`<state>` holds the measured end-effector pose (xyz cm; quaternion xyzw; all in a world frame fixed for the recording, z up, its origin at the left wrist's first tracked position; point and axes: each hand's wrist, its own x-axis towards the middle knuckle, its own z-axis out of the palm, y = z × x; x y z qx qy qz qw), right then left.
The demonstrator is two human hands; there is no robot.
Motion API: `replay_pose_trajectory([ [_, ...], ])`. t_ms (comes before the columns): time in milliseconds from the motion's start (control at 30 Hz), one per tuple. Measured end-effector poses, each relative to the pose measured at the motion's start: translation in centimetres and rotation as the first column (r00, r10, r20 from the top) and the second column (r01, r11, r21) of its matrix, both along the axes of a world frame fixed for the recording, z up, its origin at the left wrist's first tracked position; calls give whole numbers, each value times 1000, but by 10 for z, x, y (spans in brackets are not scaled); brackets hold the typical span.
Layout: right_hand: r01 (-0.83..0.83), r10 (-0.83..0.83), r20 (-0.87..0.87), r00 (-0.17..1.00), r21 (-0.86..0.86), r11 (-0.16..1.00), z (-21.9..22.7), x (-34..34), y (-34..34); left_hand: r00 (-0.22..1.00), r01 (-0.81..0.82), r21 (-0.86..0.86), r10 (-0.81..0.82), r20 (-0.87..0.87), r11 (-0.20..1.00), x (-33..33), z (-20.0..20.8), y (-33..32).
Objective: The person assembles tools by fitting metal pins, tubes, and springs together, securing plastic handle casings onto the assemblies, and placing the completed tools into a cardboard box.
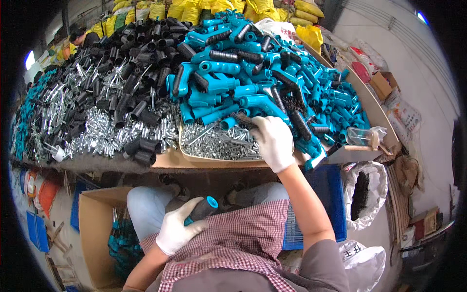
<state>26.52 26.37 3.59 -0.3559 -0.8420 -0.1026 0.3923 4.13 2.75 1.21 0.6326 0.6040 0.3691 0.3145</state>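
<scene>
My left hand (179,228), in a white glove, is wrapped round a black tube-shaped part with a teal ring end (204,208) above my lap. My right hand (273,142), also gloved in white, is closed on a dark, bristly-looking piece (244,119); its exact kind is unclear. That hand is over the right side of a shallow tray (182,152) of small metal pins and screws (219,143). Teal power-tool housings with black grips (219,82) are heaped just behind it. The right fingertips are partly hidden.
Black plastic tubes (138,109) and silvery metal parts (97,131) cover the left of the bench. Below stand a cardboard box (95,233), a blue crate (333,194) and a white sack with dark contents (374,204). Another person (87,39) is at the far left.
</scene>
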Motion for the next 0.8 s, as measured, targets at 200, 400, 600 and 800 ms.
replay_pose_trajectory([
  [200, 88, -75, 270, 960, -35, 996, -11, -3, -1, 998, -21, -46, 24, 58, 999, 1, 4, 1],
  [400, 75, -71, 129, 989, -33, 997, -7, -2, -5, 999, -11, -51, 12, 30, 999, 0, 2, 0],
  [600, -21, 24, 19, 1000, -113, 993, -5, 1, -16, 1000, -23, 15, 23, 13, 1000, -2, -4, 2],
  [800, -40, 40, 0, 999, -86, 996, -17, 4, -17, 997, 5, -46, -1, 73, 999, -2, 1, 6],
])
